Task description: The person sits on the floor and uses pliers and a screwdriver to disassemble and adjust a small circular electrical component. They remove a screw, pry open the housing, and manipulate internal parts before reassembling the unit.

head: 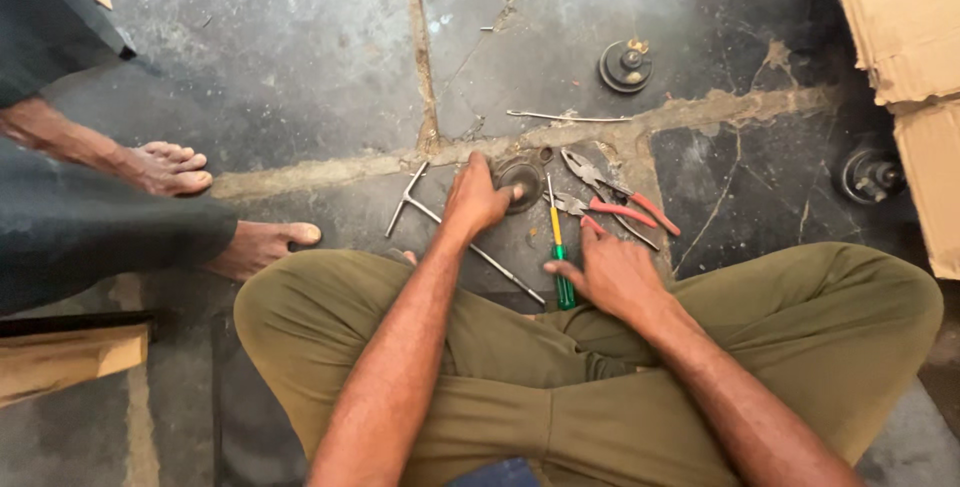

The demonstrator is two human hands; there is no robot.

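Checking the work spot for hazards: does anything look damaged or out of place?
The dark stone floor is cracked, with rough patched seams. Two round dark metal parts lie apart from the tools. Another person's bare feet stand close by.

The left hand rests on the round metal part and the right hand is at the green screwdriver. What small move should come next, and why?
Probably the right hand should close around the green screwdriver and lift it. Its fingers already touch the handle, while the left hand steadies the round metal part just ahead. The red-handled pliers lie untouched beside it.
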